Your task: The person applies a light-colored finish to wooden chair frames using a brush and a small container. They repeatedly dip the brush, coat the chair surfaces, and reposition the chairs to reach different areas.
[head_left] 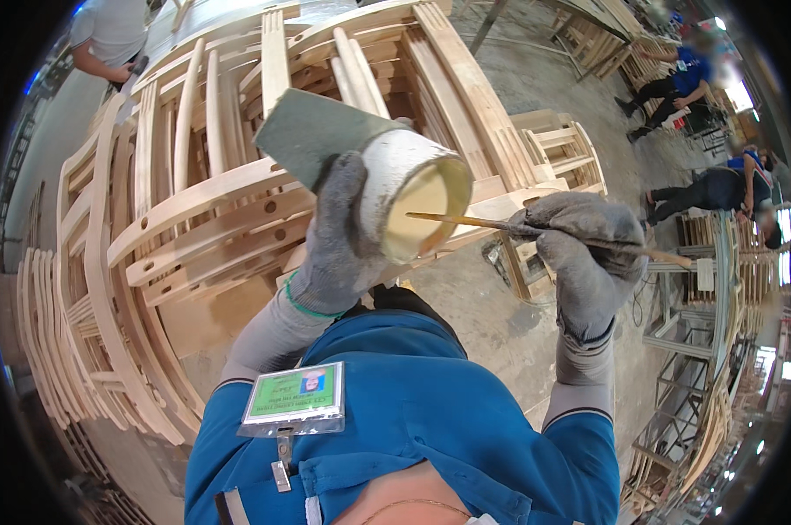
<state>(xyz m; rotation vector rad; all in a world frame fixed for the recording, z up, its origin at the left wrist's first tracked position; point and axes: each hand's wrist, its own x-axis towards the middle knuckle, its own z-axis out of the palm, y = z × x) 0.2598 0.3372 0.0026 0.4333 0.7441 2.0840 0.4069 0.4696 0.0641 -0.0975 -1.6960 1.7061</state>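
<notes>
While the left hand (339, 232), in a grey knit glove, is closed around a white cylindrical cup (410, 188) holding pale yellow liquid, the cup is tipped with its mouth toward the right hand (584, 254). That hand, also grey-gloved, is closed on a thin wooden stick (474, 222) whose tip reaches into the cup's mouth. A grey-green sheet of abrasive paper (312, 131) is pinched behind the cup by the same left hand.

Judgement: keep the tilt shallow so the liquid stays behind the lip. Load only the stick's tip and wipe the excess on the inner rim. Hold the cup over the concrete floor (500, 306), not over the stacked pale bare-wood chair frames (212, 201) just beside it. Drips onto raw wood would be the main risk.

People in blue tops (689, 79) work well apart, upper right.
</notes>
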